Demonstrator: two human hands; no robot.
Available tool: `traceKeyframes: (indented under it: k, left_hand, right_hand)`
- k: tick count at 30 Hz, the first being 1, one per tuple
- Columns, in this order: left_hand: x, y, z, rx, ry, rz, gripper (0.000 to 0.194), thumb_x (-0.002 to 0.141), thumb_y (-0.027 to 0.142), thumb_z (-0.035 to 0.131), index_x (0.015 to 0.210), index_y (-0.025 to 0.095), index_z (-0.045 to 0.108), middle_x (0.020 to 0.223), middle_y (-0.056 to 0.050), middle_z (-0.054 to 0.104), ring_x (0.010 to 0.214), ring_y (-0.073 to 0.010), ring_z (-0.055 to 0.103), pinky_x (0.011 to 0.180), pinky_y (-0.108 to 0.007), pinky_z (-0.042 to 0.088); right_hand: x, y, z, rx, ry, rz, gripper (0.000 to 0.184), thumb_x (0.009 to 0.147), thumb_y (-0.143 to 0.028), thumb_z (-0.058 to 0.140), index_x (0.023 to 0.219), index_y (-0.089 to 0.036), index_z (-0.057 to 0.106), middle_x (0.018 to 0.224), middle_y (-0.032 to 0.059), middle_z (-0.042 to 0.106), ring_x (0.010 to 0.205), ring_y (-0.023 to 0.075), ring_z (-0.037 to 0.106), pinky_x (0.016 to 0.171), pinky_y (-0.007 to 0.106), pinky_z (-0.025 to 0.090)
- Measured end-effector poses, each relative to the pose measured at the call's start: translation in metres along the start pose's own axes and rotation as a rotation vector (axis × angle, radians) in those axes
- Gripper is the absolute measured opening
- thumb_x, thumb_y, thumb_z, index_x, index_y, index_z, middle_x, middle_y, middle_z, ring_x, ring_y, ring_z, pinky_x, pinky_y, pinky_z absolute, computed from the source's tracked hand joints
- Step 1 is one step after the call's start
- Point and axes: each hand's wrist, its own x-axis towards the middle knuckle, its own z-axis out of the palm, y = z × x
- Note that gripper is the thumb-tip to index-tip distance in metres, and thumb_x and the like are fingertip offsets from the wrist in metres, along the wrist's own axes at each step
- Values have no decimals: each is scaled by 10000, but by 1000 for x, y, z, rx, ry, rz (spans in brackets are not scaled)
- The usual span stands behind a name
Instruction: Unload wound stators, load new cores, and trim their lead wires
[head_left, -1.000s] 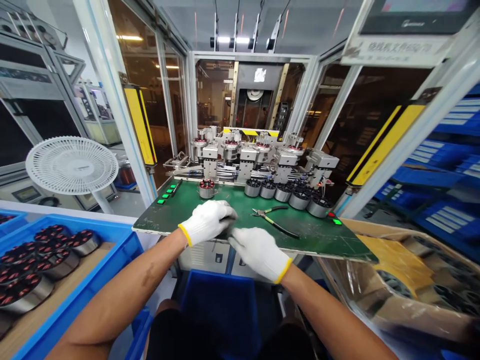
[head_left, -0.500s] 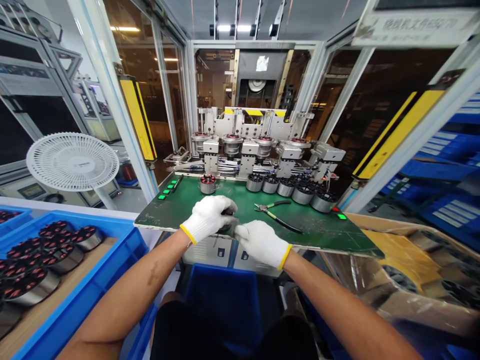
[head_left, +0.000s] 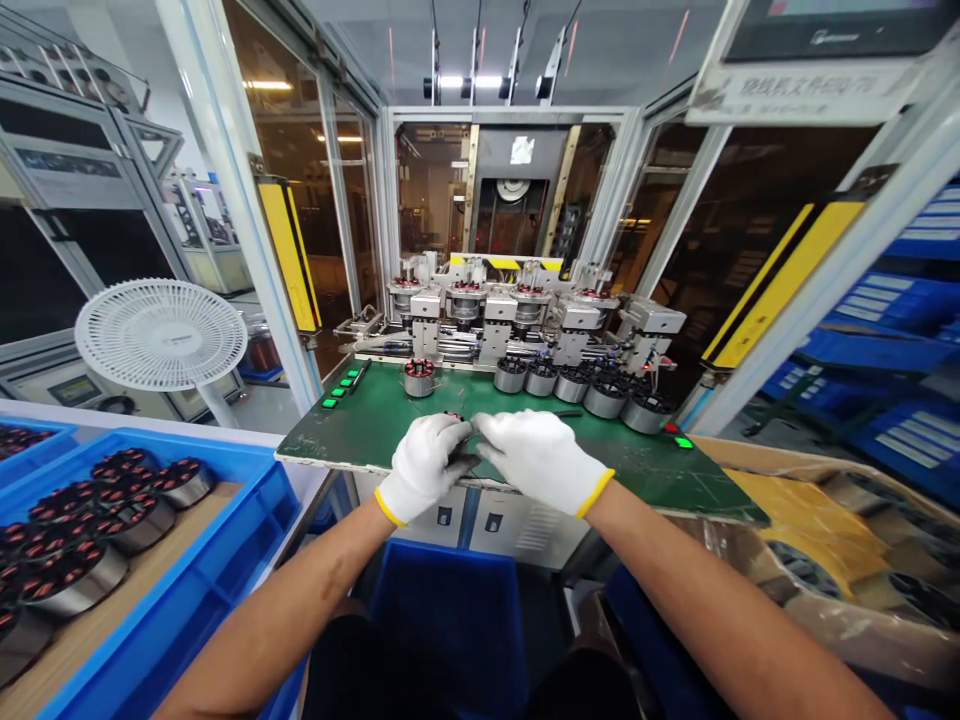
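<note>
White gloves with yellow cuffs cover both hands, close together over the front edge of the green work table point(head_left: 352, 425). My left hand point(head_left: 427, 460) is curled round a motor stator point(head_left: 452, 414); only a bit of its dark and copper-red top shows past the fingers. My right hand point(head_left: 536, 450) is closed, fingertips pinched beside the stator; what they grip, if anything, is too small or hidden. A pair of cutting pliers point(head_left: 568, 412) lies behind my right hand, one handle tip showing. Farther back stands a stator with red windings point(head_left: 419, 379).
Several unwound stators point(head_left: 541, 379) line the table's right side, before a winding machine point(head_left: 499, 335). At left, a blue bin point(head_left: 247, 510) holds wound stators, with a white fan point(head_left: 161, 335) behind. A carton point(head_left: 810, 500) with stators stands right. A blue crate point(head_left: 450, 610) sits below.
My right hand has moved up and forward, now covering most of the pliers. My left hand has turned and shifted slightly right and down. The view has tilted up slightly.
</note>
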Motion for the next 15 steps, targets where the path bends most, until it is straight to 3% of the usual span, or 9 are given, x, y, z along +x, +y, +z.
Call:
traceKeyframes:
  k: [4,7,9,11,13,14,15]
  left_hand:
    - [6,0,-5,-32,-60,-23,264,821,371,612,1028,207,616,1014,-69,666,1006,-238,593,854,-374,458]
    - [16,3,-16,-8,-132,-95,184,818,358,612,937,223,649,955,-44,683,924,-222,611,810,-358,465]
    - [23,4,-25,-15,-146,-94,234,789,379,640,960,221,654,980,-49,681,956,-230,603,850,-371,461]
    - [29,2,-34,-39,-134,-131,472,677,454,726,1077,222,630,1099,-68,654,1069,-266,563,945,-408,433]
    - [34,-6,-39,-86,-175,-259,816,505,520,804,1230,245,552,1226,-79,598,1143,-313,521,975,-449,428]
    - [35,-11,-40,-139,-234,-329,935,450,525,819,1291,264,501,1259,-75,580,1144,-320,527,960,-452,446]
    - [37,-17,-40,-215,-311,-379,983,441,514,820,1326,281,462,1267,-63,578,1129,-310,547,938,-437,469]
  right_hand:
    - [6,-8,27,-164,-116,-49,219,871,-142,406,895,-181,620,784,100,654,747,259,629,614,306,375]
    - [7,2,47,-43,-164,-36,238,891,-169,405,901,-168,643,800,101,670,757,232,637,637,293,395]
    - [-1,9,50,128,-161,-23,282,923,-240,390,905,-182,665,825,78,689,777,209,646,664,280,426]
    - [-20,9,48,263,-60,71,322,935,-324,378,948,-213,680,894,54,707,815,199,659,693,273,465]
    - [-45,2,50,241,302,394,354,926,-396,382,1123,-244,635,1016,63,701,847,235,669,699,318,509]
    - [-58,-6,55,228,435,438,382,926,-395,387,1244,-274,563,1091,66,680,895,249,663,709,335,523]
    - [-69,-15,63,236,516,344,418,918,-369,403,1319,-299,497,1089,63,682,893,251,666,694,330,535]
